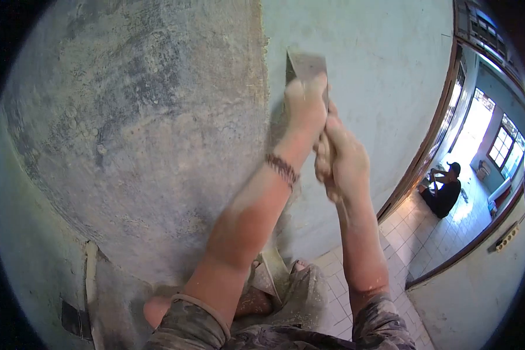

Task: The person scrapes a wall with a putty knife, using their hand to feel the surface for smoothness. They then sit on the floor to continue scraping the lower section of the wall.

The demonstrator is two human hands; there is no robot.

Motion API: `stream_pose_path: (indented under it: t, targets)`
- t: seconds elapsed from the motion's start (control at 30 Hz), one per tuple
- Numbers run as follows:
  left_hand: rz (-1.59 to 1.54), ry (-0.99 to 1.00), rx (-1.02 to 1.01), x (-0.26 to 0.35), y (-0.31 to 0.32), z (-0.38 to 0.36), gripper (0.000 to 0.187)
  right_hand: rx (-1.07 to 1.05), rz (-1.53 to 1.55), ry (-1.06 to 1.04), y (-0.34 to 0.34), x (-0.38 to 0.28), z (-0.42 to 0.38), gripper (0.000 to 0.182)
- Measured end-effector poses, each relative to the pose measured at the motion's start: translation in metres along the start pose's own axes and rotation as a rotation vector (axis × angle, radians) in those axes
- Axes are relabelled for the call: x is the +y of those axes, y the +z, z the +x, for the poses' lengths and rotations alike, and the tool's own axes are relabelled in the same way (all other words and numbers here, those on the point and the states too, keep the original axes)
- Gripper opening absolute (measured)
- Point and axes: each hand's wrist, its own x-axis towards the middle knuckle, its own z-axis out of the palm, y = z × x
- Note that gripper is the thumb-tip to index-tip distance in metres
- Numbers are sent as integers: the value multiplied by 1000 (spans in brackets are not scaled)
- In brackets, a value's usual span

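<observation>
A wide-bladed scraper [310, 63] rests at the pale green painted wall [379, 64], just right of the ragged paint edge. My left hand [305, 105] is closed around it close behind the blade. Lower down, my right hand [347, 153] is wrapped around the handle end, most of which its fingers hide. Both hands are slightly blurred. To the left, the wall is bare, mottled grey plaster [140, 128]. A braided bracelet [282, 170] circles my left wrist.
A doorway with a brown wooden frame [434, 125] opens on the right. Beyond it a person in dark clothes [443, 195] sits on the tiled floor [417, 233]. My dusty trouser leg [300, 294] is below. A power strip [507, 238] hangs on the right-hand wall.
</observation>
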Motion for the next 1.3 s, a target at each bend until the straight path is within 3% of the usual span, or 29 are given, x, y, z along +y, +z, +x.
stream_pose_path:
  t: [0.13,0.23,0.33,0.43,0.53,0.63,0.73,0.9,1.03,1.1,1.3]
  targets:
    - [-21,-69,-10,29,14,13,24,42,-25,56,14,-28,8,39]
    - [-32,-25,48,-1,2,-6,23,4,-96,6,2,-6,-5,30]
    - [-1,-20,45,-6,-4,-10,24,36,-53,115,1,1,-9,29]
    - [0,-82,-8,26,12,18,24,15,-14,20,14,-23,9,45]
    - [-30,-95,-18,43,21,16,23,52,-97,29,22,-44,8,45]
    - [-83,-28,-3,-1,5,3,24,30,-104,69,4,-17,-6,42]
    - [15,-13,-30,-5,-1,-3,25,46,-107,65,5,-9,-12,43]
    - [-60,-67,-40,39,17,22,26,48,-56,-41,30,-43,12,25]
    - [-96,-100,-18,15,2,2,27,18,-60,-30,17,-18,-4,25]
    - [-55,-38,-14,8,-2,0,27,72,-52,81,15,-9,-12,26]
    - [-23,19,-66,48,18,46,26,-18,-36,-56,38,-46,30,29]
